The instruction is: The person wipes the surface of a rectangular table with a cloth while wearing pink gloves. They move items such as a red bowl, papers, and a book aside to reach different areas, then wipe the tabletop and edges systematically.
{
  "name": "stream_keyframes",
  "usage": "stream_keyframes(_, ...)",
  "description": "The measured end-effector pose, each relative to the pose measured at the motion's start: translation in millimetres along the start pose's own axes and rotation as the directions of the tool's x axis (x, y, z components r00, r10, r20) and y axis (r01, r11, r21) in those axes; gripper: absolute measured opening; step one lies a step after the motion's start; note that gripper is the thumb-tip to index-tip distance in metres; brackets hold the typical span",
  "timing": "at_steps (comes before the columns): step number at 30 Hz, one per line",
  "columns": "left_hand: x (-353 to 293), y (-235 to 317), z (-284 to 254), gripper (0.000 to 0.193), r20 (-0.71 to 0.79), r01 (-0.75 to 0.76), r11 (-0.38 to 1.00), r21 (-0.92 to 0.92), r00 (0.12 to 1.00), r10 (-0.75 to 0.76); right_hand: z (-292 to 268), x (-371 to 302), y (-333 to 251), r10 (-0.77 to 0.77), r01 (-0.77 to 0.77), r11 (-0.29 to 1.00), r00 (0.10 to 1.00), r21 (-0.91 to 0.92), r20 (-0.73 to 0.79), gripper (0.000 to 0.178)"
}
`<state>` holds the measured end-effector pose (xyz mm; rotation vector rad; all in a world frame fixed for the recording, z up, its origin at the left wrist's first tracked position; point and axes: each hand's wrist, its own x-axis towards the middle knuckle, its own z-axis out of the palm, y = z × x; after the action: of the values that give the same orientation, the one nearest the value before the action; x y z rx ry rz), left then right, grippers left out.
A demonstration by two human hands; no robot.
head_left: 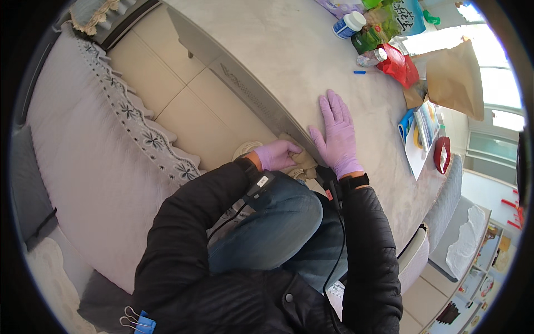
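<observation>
My left hand (275,155), in a thin pink-purple glove, is closed on a crumpled beige cloth (303,162) beside the table's near side, below the level of its top. Part of the cloth is hidden behind the fingers. My right hand (339,138), gloved the same way, lies flat on the pale marbled table (267,44) close to its edge. Its fingers are stretched out, and nothing is held in it. A dark device with a cable is strapped at each wrist.
A white-capped blue bottle (349,25), a red bag (398,65) and a brown paper bag (455,78) stand at the far right of the table. Papers (418,146) and a dark red dish (442,155) lie nearer. To the left is a sofa with a pale cover (100,150).
</observation>
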<state>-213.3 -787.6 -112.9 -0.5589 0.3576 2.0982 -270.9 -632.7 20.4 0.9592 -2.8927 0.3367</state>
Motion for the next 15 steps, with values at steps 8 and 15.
stream_keyframes(8, 3.6, -10.1, -0.1, 0.036, 0.171, -0.308, 0.784, 0.540, 0.951, 0.256, 3.4, -0.3, 1.8, -0.026, 0.025, 0.999, 1.000, -0.028, -0.015, 0.075)
stream_keyframes(15, 19.4, -8.2, -18.2, 0.026, -0.027, -0.076, 0.996, -0.045, 0.997, 0.075, 2.6, -1.2, 5.7, -0.003, 0.003, 1.000, 1.000, 0.020, 0.001, 0.074)
